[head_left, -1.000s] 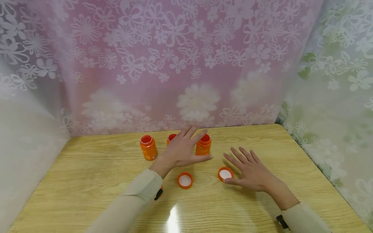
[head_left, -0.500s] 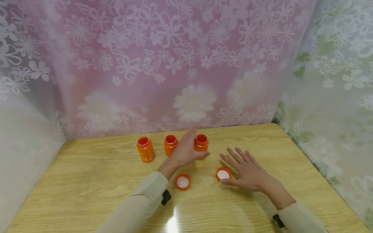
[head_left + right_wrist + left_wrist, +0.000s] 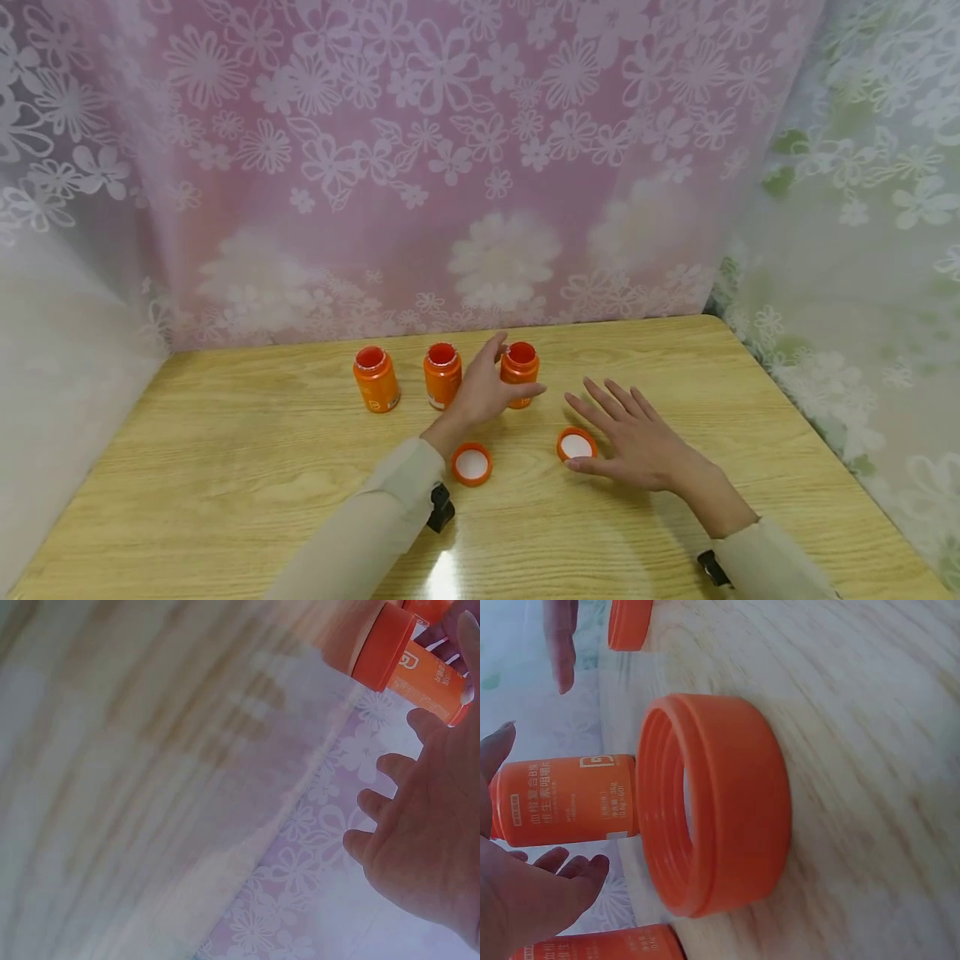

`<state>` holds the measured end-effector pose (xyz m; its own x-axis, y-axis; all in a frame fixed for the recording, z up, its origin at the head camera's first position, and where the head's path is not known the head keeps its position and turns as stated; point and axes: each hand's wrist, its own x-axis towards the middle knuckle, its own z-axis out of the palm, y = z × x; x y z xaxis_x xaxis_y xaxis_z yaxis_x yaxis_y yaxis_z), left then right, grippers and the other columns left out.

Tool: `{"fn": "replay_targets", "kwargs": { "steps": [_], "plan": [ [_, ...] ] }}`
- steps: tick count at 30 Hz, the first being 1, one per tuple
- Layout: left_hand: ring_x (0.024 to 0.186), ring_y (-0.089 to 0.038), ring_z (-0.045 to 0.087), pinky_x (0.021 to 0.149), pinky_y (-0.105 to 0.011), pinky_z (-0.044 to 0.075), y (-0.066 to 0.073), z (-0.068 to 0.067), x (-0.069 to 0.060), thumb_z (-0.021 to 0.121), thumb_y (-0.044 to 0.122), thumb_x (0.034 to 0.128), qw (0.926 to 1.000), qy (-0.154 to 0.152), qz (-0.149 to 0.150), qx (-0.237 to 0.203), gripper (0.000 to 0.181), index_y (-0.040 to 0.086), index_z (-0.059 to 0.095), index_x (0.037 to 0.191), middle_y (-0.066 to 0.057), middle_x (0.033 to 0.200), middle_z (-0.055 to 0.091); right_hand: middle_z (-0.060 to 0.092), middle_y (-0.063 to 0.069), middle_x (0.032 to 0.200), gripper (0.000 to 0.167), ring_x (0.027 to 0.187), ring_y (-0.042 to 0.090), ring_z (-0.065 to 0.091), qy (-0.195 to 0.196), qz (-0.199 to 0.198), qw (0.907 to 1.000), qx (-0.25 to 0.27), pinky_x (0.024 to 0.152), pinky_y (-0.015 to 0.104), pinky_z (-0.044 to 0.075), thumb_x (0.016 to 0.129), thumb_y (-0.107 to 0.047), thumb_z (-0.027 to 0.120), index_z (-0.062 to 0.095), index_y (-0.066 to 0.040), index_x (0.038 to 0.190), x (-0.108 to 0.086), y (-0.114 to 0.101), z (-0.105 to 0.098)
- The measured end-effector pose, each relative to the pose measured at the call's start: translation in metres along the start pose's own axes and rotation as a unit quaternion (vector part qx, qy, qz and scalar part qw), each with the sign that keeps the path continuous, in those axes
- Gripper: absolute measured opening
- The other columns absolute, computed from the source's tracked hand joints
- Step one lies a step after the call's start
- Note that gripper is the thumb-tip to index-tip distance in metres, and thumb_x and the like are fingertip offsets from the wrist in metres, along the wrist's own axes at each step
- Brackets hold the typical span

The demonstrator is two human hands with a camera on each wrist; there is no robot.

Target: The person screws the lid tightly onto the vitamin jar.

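Three uncapped orange bottles stand in a row: a left bottle (image 3: 377,381), a middle bottle (image 3: 443,375) and a right bottle (image 3: 521,358). My left hand (image 3: 483,392) is around the right bottle, thumb in front and fingers behind. In the left wrist view, gaps show between that bottle (image 3: 566,801) and the parted fingers. My right hand (image 3: 637,442) is spread with straight fingers beside the right cap (image 3: 577,446), its thumb overlapping the rim; contact cannot be told. Another orange cap (image 3: 472,464) lies inner side up, nearer the front.
A wooden table (image 3: 225,467) carries everything. Behind it hangs a pink flowered curtain (image 3: 360,250), and a pale curtain (image 3: 862,333) borders the right side. Small black wrist cameras sit at the left sleeve (image 3: 352,525) and the right sleeve (image 3: 772,558).
My left hand has moved right and a little down, from above the middle and right bottles to around the right one. The middle bottle is now uncovered. The right hand stays nearly still.
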<state>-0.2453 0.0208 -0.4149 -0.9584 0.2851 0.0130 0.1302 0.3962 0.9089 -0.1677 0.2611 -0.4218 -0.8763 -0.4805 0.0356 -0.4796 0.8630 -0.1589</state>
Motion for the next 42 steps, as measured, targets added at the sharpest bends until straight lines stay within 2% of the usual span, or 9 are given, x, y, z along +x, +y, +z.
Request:
{"fn": "replay_targets", "kwargs": {
  "steps": [10,18,26,31,36,42],
  "plan": [
    [0.117,-0.023,0.053,0.102,-0.043,0.039,-0.005,0.007,0.006,0.082,0.036,0.0747,0.9999,-0.011,0.0,0.013,0.096,0.015,0.026,0.15,-0.005,0.133,0.053,0.019,0.012,0.156,0.085,0.14,0.039,0.015,-0.004,0.0,0.9999,0.012,0.109,0.061,0.009,0.084,-0.071,0.049,0.028,-0.023,0.152,0.0,0.0,0.001],
    [0.114,-0.023,0.054,0.099,-0.041,0.043,-0.013,0.011,0.008,0.079,0.027,0.0804,0.9996,0.015,-0.015,-0.02,0.078,0.013,0.036,0.144,-0.005,0.128,0.055,0.02,0.013,0.156,0.085,0.14,0.039,0.016,-0.012,-0.001,0.9996,0.024,0.109,0.061,0.01,0.084,-0.071,0.048,0.03,-0.022,0.151,0.001,-0.001,0.002],
    [0.113,-0.021,0.056,0.098,-0.04,0.043,-0.019,0.01,0.01,0.077,0.03,0.0822,0.9998,0.012,-0.013,-0.003,0.072,0.015,0.04,0.143,-0.003,0.126,0.057,0.021,0.014,0.155,0.085,0.14,0.04,0.017,-0.017,-0.005,0.9994,0.029,0.108,0.061,0.012,0.085,-0.071,0.048,0.029,-0.021,0.151,0.002,-0.003,0.001],
    [0.116,-0.021,0.054,0.1,-0.039,0.042,-0.019,0.008,0.008,0.076,0.029,0.0832,0.9999,0.005,-0.013,0.008,0.073,0.015,0.039,0.144,-0.003,0.129,0.056,0.026,0.014,0.154,0.087,0.139,0.039,0.022,-0.034,-0.021,0.9984,0.039,0.107,0.059,0.021,0.084,-0.072,0.048,0.031,-0.019,0.151,0.004,-0.006,-0.001],
    [0.116,-0.021,0.055,0.1,-0.039,0.042,-0.019,0.007,0.007,0.075,0.029,0.0839,0.9999,0.0,-0.005,0.01,0.072,0.014,0.039,0.144,-0.003,0.129,0.056,0.029,0.011,0.153,0.082,0.137,0.036,0.027,-0.054,-0.037,0.9959,0.061,0.101,0.056,0.034,0.084,-0.063,0.06,0.034,-0.021,0.149,0.008,-0.009,-0.003],
    [0.114,-0.02,0.056,0.099,-0.038,0.043,-0.02,0.008,0.008,0.075,0.027,0.0841,1.0,-0.006,0.007,0.002,0.069,0.014,0.04,0.142,-0.002,0.127,0.057,0.041,0.013,0.145,0.066,0.13,0.036,0.037,-0.071,-0.07,0.9917,0.082,0.097,0.053,0.04,0.083,-0.036,0.074,0.048,-0.017,0.141,0.011,-0.011,-0.005]
  ]
}}
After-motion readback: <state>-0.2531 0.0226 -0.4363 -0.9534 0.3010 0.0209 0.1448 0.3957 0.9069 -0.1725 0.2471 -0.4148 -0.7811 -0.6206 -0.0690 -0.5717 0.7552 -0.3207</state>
